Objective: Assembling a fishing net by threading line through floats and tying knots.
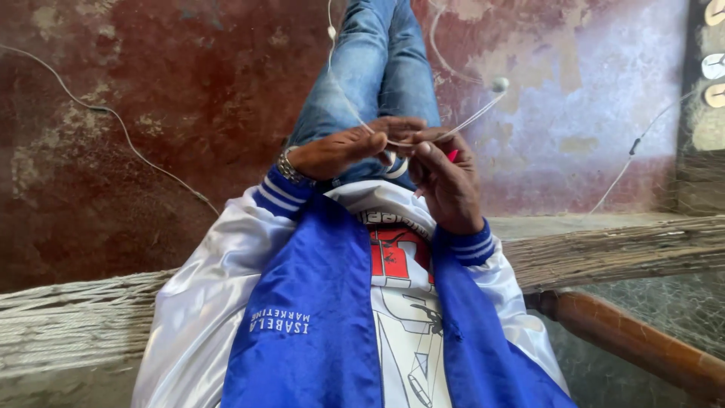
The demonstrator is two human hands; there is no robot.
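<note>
My left hand (343,149) and my right hand (447,181) meet over my lap, above my blue jeans (377,68). Both pinch a thin white earphone cable (472,119) between the fingertips. One strand runs up and right to a small round earbud (500,84); another climbs over my jeans to a second small piece (331,32). A white loop of the cable (396,168) hangs below my fingers. Something small and red (453,156) shows against my right hand; I cannot tell what it is. A metal bracelet (291,169) circles my left wrist.
I sit on a woven rope cot (68,317) with a round wooden frame rail (642,340) at the lower right. The floor (189,91) is worn red and grey cement. Another thin cable (113,117) trails across it at the left.
</note>
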